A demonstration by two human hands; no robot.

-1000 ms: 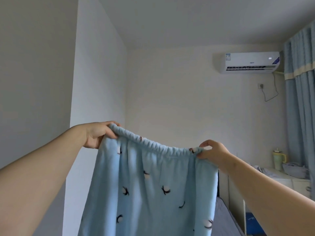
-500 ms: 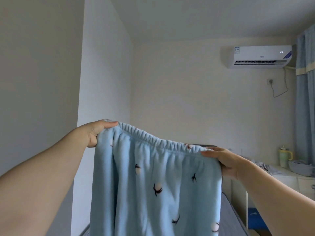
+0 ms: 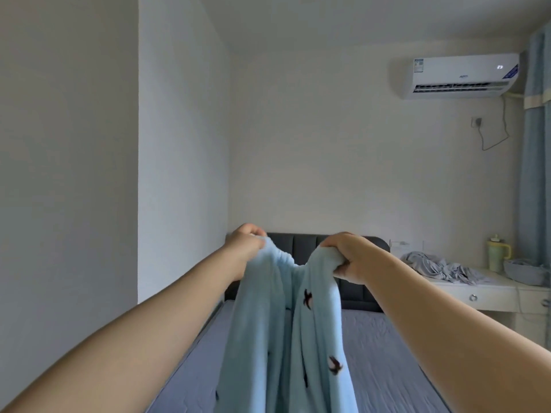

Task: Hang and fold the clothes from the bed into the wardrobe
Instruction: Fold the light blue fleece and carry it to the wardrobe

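Pale blue fleece trousers [image 3: 286, 338] with small dark and white motifs hang in the air in front of the person, held up by the elastic waistband. The left hand [image 3: 244, 245] has its fingers curled round one end of the waistband. The right hand [image 3: 348, 257] grips the other end, with a bunch of cloth gathered in its closed fingers. The two hands are near each other at about the same height, and the waistband sags in a short loop between them. The fabric falls in long folds between the two bare forearms and runs out of the bottom of the frame, so whether it touches anything below cannot be told.

Beneath the trousers lies a bed [image 3: 387, 353] with a grey-blue sheet, its left edge close to a pale wall. A dark padded headboard [image 3: 301, 245] stands at the far end, partly hidden behind the hands.

To the right of the headboard is a white tabletop [image 3: 477, 286] with a drawer and a round knob [image 3: 473, 297]. A crumpled grey cloth [image 3: 438, 266] lies on the tabletop's left part. A pale green lidded mug [image 3: 496, 254] and a grey bowl [image 3: 524, 271] sit toward its right edge.

High on the far wall hangs a white air conditioner [image 3: 462, 76], beside a blue curtain [image 3: 533, 174].
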